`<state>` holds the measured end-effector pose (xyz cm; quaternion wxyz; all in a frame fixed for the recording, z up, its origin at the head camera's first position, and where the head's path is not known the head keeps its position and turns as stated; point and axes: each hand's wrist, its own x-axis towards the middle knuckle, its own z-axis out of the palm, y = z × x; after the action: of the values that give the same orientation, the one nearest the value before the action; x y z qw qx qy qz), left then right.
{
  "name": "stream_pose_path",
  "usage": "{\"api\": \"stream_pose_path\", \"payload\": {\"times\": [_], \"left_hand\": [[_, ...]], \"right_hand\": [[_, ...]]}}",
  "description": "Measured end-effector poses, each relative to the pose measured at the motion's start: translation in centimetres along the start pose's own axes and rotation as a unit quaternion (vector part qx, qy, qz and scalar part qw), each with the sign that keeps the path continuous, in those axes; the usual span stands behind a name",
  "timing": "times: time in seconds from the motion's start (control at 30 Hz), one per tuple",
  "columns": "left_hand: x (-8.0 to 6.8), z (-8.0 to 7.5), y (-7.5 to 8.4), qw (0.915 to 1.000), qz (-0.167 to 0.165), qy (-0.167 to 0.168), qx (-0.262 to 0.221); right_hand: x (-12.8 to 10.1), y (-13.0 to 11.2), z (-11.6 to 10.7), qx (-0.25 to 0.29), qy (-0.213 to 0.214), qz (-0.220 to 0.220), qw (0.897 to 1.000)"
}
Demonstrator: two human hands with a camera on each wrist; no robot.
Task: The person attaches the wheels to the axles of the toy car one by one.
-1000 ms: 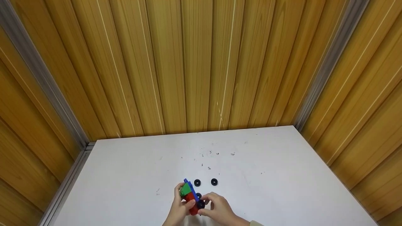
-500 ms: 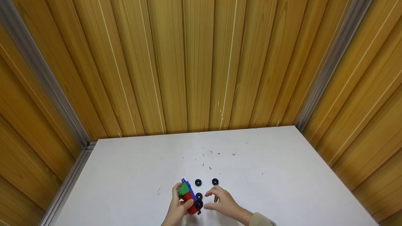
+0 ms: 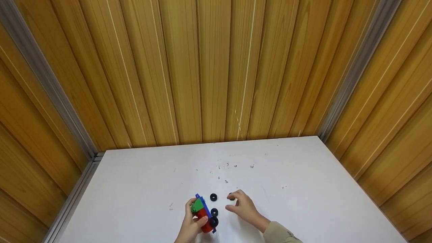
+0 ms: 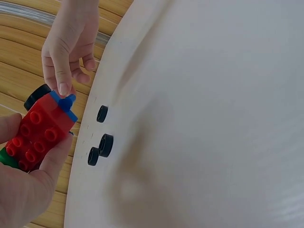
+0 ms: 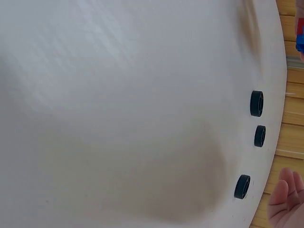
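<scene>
Yellow wood-grain panelled walls rise behind and on both sides, with grey metal posts at the corners. Below them spreads a smooth white surface. A beige fabric sleeve covers the right forearm. The right hand hangs over the surface, its grip empty, thumb and fingers apart. The left hand has its grip clamped on a toy vehicle of red, green and blue plastic, thumb on one side and fingers round the other. The vehicle is tilted and held up off the surface, left of the right hand. Its studded red block adjoins a smaller green block; a long blue base runs along the side facing the right hand. A round black wheel sits on that base at the near end. Three loose black wheels lie flat on the surface: one just beside the vehicle, another farther back, and the third near the right hand's fingers, which partly hide it in the head view. Small dark flecks mark the surface beyond.
</scene>
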<state>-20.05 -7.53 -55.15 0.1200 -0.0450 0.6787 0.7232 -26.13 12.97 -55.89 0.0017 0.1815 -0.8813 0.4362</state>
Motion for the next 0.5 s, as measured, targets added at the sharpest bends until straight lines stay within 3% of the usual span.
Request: {"api": "stream_pose_path", "payload": {"times": [0.33,0.5], "left_hand": [[-0.4,-0.1,-0.1,0.9991,0.035,-0.015,-0.018],[-0.3,-0.1,0.0,0.9997,0.021,-0.011,-0.01]], "right_hand": [[1.1,1.3,0.7,-0.026,0.052,0.018,0.998],[1.4,1.6,1.1,-0.024,0.068,0.029,0.997]]}}
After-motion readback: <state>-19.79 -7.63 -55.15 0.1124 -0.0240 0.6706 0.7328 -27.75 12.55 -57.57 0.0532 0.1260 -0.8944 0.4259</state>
